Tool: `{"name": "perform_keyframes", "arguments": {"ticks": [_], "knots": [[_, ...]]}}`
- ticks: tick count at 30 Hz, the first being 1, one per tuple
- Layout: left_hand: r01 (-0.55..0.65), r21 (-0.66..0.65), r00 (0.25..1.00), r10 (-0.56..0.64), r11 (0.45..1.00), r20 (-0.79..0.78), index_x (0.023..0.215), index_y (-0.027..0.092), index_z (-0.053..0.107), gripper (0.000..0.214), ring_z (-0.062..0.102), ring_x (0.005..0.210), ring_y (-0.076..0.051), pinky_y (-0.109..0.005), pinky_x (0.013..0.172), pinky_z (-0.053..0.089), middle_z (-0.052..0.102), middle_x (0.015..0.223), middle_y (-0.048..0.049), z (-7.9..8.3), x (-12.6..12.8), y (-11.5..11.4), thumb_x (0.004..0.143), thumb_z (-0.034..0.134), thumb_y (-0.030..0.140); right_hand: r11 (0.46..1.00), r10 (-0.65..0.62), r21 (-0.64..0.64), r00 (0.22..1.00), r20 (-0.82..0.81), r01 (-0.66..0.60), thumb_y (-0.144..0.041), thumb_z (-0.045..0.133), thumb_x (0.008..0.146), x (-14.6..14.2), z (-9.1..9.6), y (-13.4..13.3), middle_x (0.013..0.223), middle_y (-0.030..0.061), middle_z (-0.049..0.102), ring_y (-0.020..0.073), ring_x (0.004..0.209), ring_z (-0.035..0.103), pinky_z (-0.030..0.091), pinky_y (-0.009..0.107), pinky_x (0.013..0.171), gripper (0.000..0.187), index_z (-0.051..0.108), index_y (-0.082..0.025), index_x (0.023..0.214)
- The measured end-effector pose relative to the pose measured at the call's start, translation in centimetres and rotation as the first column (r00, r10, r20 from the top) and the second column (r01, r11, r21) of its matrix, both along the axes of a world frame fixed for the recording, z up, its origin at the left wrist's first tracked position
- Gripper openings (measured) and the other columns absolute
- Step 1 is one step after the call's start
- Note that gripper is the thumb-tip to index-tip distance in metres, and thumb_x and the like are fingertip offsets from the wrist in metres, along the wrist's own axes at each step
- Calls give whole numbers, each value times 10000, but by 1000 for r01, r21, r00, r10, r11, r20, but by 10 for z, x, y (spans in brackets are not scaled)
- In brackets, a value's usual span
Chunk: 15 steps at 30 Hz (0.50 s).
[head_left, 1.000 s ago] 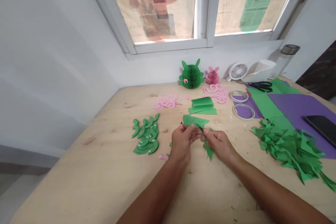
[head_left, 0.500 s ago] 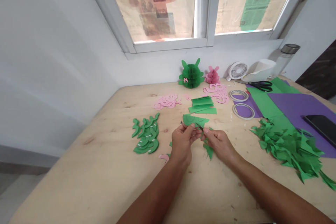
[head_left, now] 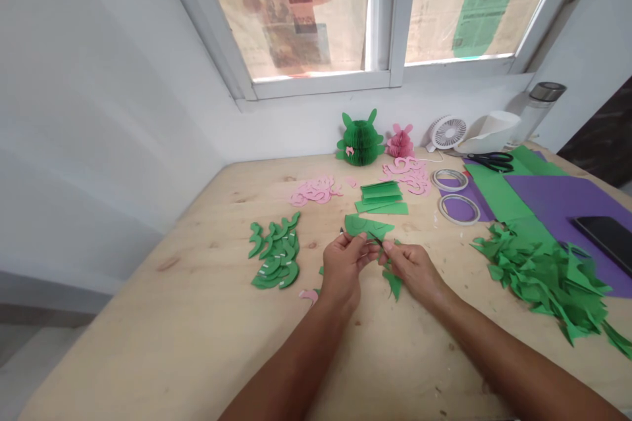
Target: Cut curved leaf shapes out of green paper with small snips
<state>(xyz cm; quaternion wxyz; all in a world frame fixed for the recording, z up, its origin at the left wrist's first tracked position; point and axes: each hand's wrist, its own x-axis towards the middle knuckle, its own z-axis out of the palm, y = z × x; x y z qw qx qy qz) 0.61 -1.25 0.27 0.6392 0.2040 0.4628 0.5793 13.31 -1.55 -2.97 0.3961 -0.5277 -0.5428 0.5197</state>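
Note:
My left hand [head_left: 344, 268] is closed, pinching a green paper piece in front of me. A wider green paper [head_left: 369, 225] with curved outlines lies just beyond the fingertips. My right hand [head_left: 412, 268] is closed around small scissors, whose dark blades [head_left: 378, 241] point toward the left fingers; the handles are hidden. A green paper scrap [head_left: 394, 284] sits under the right fingers. Left of my hands lies a stack of curved green cutouts [head_left: 276, 256] with white marks. A pink curved cutout [head_left: 309, 295] rests beside my left wrist, partly covered.
Folded green strips [head_left: 381, 193] and pink cutouts [head_left: 316, 191] lie behind my hands. Green and pink paper figures [head_left: 360, 141] stand by the wall. On the right are tape rolls [head_left: 459, 209], black-handled scissors [head_left: 494, 161], purple sheets [head_left: 557, 204], a phone [head_left: 607, 240] and green scraps [head_left: 548, 283].
Both hands stay in nearly the same place, with the dark blades shifted only slightly. The view has moved by a hair.

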Motion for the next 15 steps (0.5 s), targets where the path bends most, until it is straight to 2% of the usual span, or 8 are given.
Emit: {"name": "perform_keyframes", "arguments": {"ticks": [6,15], "knots": [[-9,3,1000,9,1000,6,705,114,594,170,618,541,-124,-250,597,507,660,617,-47,-1,1,0,605,700,201,1000,-5,10,1000,4,5,-572,464,794,0,0,0,430,-45,361,91,417,368,395,230,480,510,632,-132,599],[-21,18,999,20,1000,28,696,116,585,163,614,542,-120,-247,596,498,657,616,-41,1,2,-2,605,697,193,1000,-28,-7,1000,-8,28,-596,466,784,-1,-1,-1,437,-52,335,89,420,364,443,256,534,519,633,-136,612]]}}
